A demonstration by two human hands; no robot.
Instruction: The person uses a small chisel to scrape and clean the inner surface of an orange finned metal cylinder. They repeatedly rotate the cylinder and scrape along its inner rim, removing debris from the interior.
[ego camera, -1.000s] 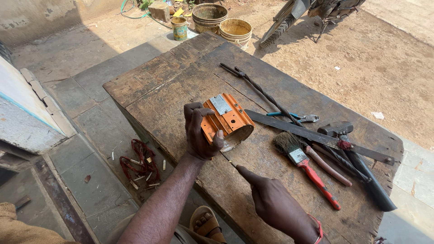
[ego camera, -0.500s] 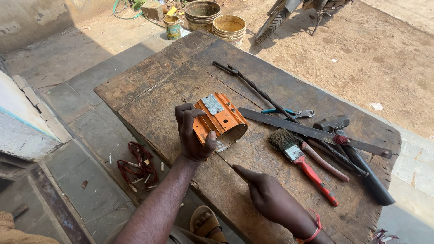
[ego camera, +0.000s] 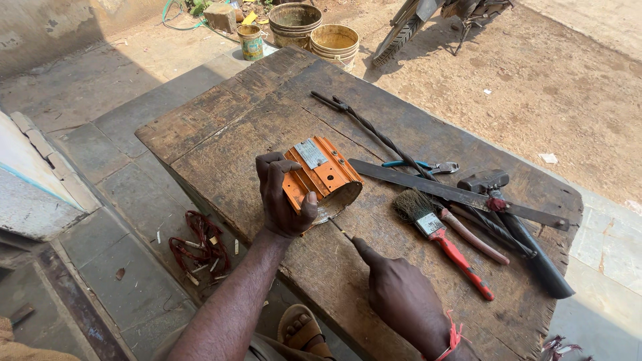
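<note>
Orange housing (ego camera: 321,175) lies on its side on the counter (ego camera: 221,113), open end facing me.
My left hand (ego camera: 284,197) clamps its near-left flank; my right hand (ego camera: 401,297) pinches a thin tool (ego camera: 340,230) just beside its mouth.

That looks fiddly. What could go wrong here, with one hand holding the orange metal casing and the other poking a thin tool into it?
The thin tool in the right hand points toward the left hand, so a slip might jab the thumb. The orange casing rests tilted on its curved side and could roll. The long flat blade lies close by, where a sweeping arm might catch it.
</note>
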